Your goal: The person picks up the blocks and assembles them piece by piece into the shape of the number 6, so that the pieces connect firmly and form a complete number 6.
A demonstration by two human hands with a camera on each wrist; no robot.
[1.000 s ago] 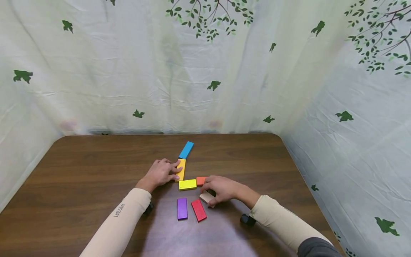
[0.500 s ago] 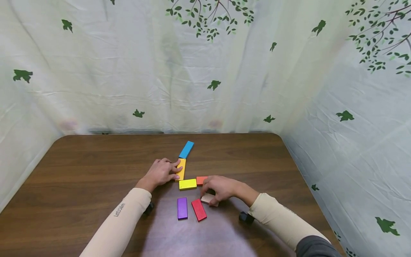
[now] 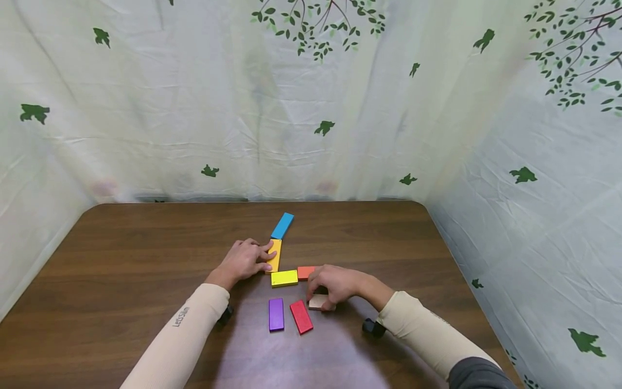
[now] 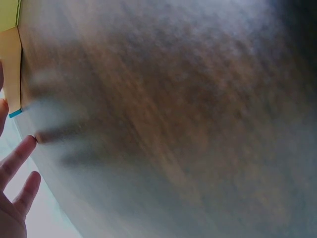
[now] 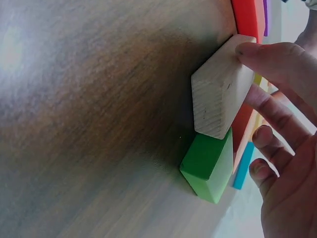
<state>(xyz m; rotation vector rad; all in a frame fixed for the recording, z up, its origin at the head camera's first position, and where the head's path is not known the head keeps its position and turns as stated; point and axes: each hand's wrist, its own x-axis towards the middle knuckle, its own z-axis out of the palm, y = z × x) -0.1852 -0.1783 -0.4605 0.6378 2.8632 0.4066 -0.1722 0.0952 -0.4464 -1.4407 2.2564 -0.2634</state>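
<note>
In the head view my right hand [image 3: 336, 282] pinches a plain wooden block [image 3: 317, 301], its thumb on the near side. The right wrist view shows the thumb on this wooden block [image 5: 218, 94], with a green block [image 5: 205, 166] at one end and a red block [image 5: 247, 20] at the other. My left hand [image 3: 244, 259] rests its fingers on an amber block [image 3: 275, 255]. A blue block [image 3: 282, 226] meets the amber one's far end; a yellow block [image 3: 284, 279] lies by its near end. My right hand partly covers an orange-red block [image 3: 304, 273].
Closer to me lie a purple block [image 3: 276, 315] and a tilted red block [image 3: 301, 317]. The brown wooden table [image 3: 146, 254] extends to both sides. A pale curtain [image 3: 194, 108] with leaf prints hangs behind it and to the right.
My right hand has turned the wooden block from slanted to nearly level across the view and shifted it slightly right. The left hand and the other visible blocks stay put.
</note>
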